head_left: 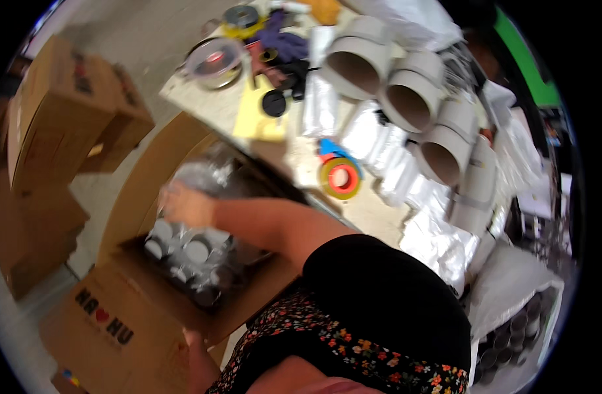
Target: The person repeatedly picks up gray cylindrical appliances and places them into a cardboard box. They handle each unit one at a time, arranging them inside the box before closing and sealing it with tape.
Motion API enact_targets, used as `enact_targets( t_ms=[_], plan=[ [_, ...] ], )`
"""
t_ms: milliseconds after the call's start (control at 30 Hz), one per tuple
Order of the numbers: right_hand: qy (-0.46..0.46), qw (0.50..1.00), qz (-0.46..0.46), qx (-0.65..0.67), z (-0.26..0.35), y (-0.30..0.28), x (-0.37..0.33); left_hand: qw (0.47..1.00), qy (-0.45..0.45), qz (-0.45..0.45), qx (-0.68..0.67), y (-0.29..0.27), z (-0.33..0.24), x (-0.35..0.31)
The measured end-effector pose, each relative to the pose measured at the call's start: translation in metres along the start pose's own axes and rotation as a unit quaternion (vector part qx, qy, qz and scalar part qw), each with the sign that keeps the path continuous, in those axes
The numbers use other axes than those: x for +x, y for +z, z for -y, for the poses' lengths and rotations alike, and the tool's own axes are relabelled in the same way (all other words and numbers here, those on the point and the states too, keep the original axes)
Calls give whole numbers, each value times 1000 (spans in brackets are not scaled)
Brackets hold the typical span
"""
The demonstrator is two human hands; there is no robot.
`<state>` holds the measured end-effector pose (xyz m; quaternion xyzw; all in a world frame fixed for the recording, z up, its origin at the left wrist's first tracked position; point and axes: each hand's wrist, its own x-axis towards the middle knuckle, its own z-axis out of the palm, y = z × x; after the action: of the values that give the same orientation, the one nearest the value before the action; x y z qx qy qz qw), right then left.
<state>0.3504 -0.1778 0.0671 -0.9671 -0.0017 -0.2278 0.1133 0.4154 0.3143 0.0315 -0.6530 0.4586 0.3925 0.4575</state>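
An open cardboard box (pixel 135 289) stands at the left of the table, its flaps spread outward. Inside it lie several pale, round-ended pieces (pixel 197 249) in clear plastic, with a crumpled clear plastic wrap (pixel 206 174) at the far end. My right arm reaches across the box, and my right hand (pixel 185 205) is over the contents, at the plastic. Motion smears its fingers, so their grip is unclear. At the near edge of the box, my left hand (pixel 194 348) holds the edge by a flap; its other fingers are mostly hidden.
On the table (pixel 307 161) are a tape roll (pixel 341 178), a round clear-lidded container (pixel 213 62), purple gloves (pixel 281 41), several large grey tubes (pixel 411 98) and plastic-wrapped packs (pixel 383 148). Stacked boxes (pixel 58 125) stand left. A white sack (pixel 514 279) of small tubes is at right.
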Motion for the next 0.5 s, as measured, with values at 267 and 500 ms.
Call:
enact_targets(
  t_ms=[267,500],
  plan=[
    [258,960,108,-21,-94,42,-7,665,-280,-352,-596,9,18,-10],
    [247,941,182,-142,-66,94,-15,597,-245,-367,-670,-31,73,-22]
  ],
)
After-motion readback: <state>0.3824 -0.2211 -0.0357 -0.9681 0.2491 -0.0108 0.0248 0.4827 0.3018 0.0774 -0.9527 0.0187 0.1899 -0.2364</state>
